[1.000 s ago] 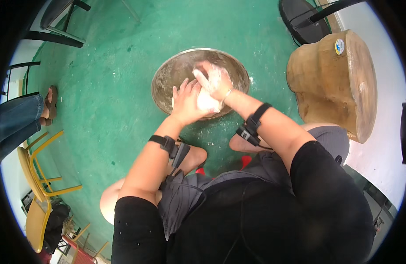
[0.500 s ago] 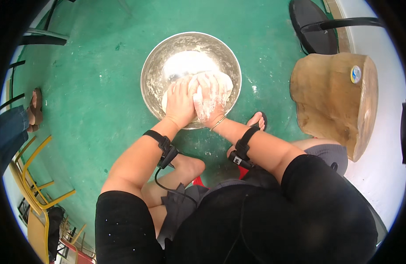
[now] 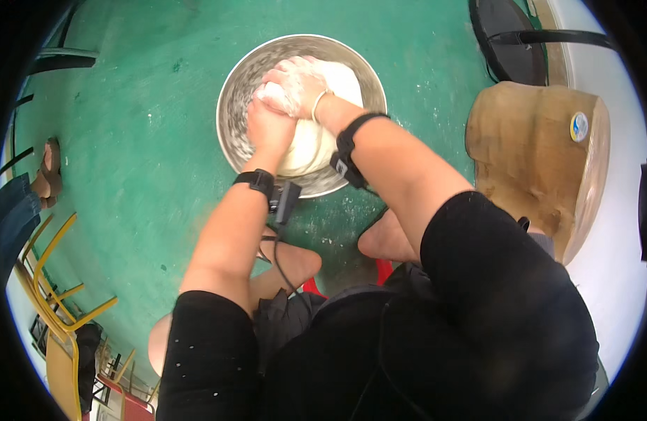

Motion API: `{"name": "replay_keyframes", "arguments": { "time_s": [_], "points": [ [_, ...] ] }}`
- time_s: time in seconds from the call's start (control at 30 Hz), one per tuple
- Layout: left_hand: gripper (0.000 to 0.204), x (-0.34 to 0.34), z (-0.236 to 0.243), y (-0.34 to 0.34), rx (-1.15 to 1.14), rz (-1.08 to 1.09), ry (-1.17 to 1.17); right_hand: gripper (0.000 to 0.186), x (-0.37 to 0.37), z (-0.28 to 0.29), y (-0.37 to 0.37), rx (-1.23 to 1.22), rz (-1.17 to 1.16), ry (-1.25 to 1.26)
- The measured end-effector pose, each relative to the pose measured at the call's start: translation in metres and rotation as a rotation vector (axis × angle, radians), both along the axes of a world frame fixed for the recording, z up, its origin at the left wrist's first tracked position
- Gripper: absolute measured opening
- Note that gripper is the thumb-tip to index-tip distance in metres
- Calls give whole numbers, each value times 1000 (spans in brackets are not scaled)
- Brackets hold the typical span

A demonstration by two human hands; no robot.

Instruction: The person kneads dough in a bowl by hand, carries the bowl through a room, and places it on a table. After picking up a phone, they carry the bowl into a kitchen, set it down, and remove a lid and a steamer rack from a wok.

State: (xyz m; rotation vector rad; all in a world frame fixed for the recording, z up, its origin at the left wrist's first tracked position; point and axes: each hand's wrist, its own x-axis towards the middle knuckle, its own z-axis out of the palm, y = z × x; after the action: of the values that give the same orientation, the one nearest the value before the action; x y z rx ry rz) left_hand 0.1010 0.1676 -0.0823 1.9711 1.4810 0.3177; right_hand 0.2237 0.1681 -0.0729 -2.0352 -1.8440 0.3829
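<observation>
A wide metal mixing bowl [image 3: 234,112] stands on the green floor between my feet and beyond them, its inner wall smeared with flour and dough bits. Inside lies a large pale lump of dough [image 3: 311,149], folded and smooth toward the near side. My right hand [image 3: 295,81], floury, has its fingers curled over the far left part of the dough and overlaps the left hand. Tucked below it is my left hand [image 3: 267,123], against the dough's left side; its fingers are mostly hidden by the right hand. A thin bracelet [image 3: 319,105] circles my right wrist.
A brown wooden stump seat [image 3: 527,154] stands at the right by the white wall. Behind it is a black round base [image 3: 509,45]. Yellow-framed chairs [image 3: 60,302] and another person's sandaled foot [image 3: 50,172] are at the left. Black straps with small devices [image 3: 285,200] sit on my forearms.
Both hands moved from side by side on the near dough to the far left, the right now over the left. The dough's shape changed, and the bowl sits slightly higher in view.
</observation>
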Motion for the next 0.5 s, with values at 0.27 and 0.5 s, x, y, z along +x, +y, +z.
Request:
{"name": "replay_keyframes", "arguments": {
  "time_s": [0.27, 0.5],
  "points": [
    [95, -33, -15, -110, -409, 498, -285, 44, 17, 30, -19, -170, -106, 395],
    [70, -28, -29, -33, -288, 205, -405, 59, 37, -22, -92, -225, -297, 374]
  ]
}}
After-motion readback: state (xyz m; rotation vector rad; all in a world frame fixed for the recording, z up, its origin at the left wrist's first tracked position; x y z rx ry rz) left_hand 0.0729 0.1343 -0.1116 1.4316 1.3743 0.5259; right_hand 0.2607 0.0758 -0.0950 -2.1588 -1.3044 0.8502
